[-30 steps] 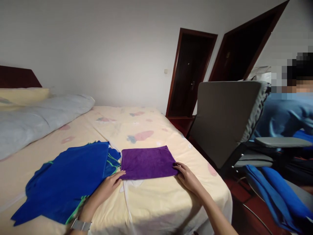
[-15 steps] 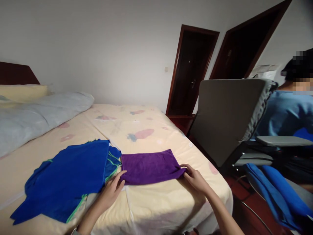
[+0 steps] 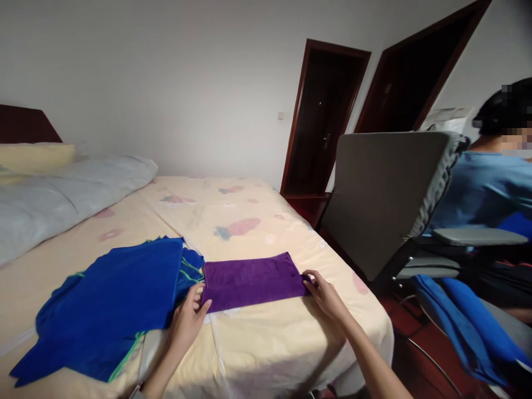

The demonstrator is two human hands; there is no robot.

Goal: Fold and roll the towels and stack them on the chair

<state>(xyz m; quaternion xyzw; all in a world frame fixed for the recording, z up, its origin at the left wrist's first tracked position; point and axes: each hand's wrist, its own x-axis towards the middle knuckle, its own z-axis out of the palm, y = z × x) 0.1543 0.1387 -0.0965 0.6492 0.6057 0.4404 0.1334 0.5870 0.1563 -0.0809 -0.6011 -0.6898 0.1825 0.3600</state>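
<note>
A purple towel [image 3: 253,280], folded into a flat rectangle, lies on the bed. My left hand [image 3: 189,318] pinches its near left corner between thumb and fingers. At the near right end, my right hand [image 3: 324,293] is closed on the other corner. Left of the towel is a loose pile of blue cloths [image 3: 112,305] with green edging, its right side close beside my left hand.
The bed [image 3: 245,343] has a cream sheet with fruit prints. A grey bolster [image 3: 78,194] lies at the left. Beyond the bed's right edge stands a grey chair [image 3: 374,194], with a person in a blue top [image 3: 486,183] behind it. Blue cloths [image 3: 469,327] hang at the lower right.
The towel's near edge has come up and away from me, leaving the towel narrower and straighter. My right hand has shifted slightly up and left with its corner. The view has shifted a little.
</note>
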